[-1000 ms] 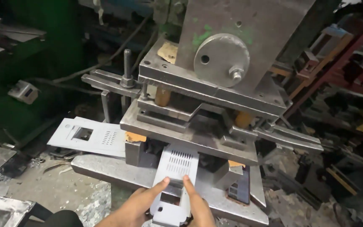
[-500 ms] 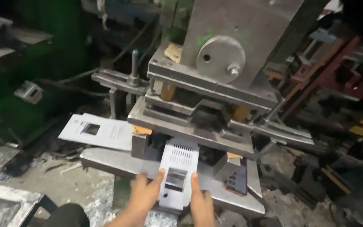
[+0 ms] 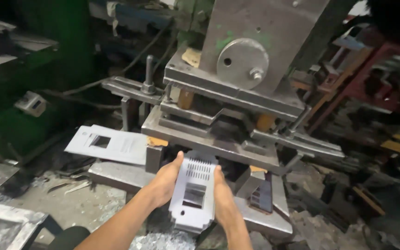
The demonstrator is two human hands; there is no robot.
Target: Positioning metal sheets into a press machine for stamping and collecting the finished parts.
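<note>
Left hand (image 3: 165,183) and right hand (image 3: 222,196) each close a grip on one long edge of the plate (image 3: 193,190): pale grey sheet, slotted upper half, rectangular window. Its top end enters the press (image 3: 237,111) die gap. Pushed further in than 0.5 s ago.

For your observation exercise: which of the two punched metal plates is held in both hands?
The slotted plate at the press's front, between left hand and right hand; the other plate lies leftward, untouched.

Both hands (image 3: 193,190) extended forward, palms facing inward
</note>
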